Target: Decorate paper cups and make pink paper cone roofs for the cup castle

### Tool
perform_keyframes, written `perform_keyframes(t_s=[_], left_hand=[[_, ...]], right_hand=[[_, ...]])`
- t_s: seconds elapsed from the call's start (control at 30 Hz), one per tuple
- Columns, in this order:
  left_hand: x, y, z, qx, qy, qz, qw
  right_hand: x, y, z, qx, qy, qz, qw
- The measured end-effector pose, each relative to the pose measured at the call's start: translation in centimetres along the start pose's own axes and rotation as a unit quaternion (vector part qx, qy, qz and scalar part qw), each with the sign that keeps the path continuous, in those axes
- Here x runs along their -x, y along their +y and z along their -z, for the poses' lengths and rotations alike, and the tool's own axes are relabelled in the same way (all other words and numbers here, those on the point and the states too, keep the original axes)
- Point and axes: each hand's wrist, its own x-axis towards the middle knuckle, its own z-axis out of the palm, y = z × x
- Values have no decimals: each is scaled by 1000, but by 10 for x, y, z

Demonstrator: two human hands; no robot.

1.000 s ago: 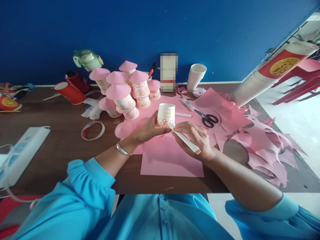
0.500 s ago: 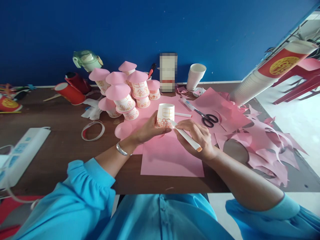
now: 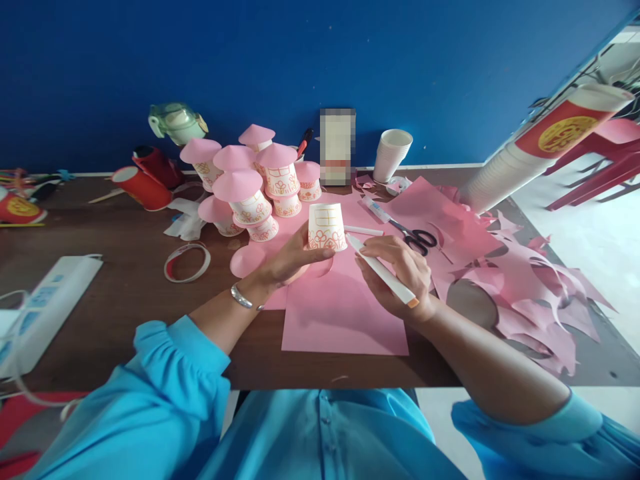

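Near the tabletop's (image 3: 125, 313) front edge, the right hand (image 3: 400, 273) grips a white marker (image 3: 383, 270), tip just beside the decorated paper cup (image 3: 327, 227). The left hand (image 3: 287, 260) grasps that upside-down cup over the pink sheet (image 3: 345, 313); scissors (image 3: 415, 235) lie beyond.

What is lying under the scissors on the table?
The scissors lie on pink paper that spreads over the brown table. A glue stick touches the blade tips. What is below that paper cannot be seen.
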Motion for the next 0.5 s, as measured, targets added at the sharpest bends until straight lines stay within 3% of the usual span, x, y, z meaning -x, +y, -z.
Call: perform_keyframes(t_s=[0.13,0.23,0.37,0.5], left_hand=[[-2,3,-2,76,0,25,997],[-1,3,-2,109,-2,44,993],[1,2,-2,93,-7,50,994],[1,3,-3,58,-6,57,997]], right_hand=[[3,3,-2,-2,5,-54,999],[6,2,-4,-7,-14,-57,998],[9,-3,-6,-27,-50,-35,998],[8,-3,-4,-31,-48,-19,998]])
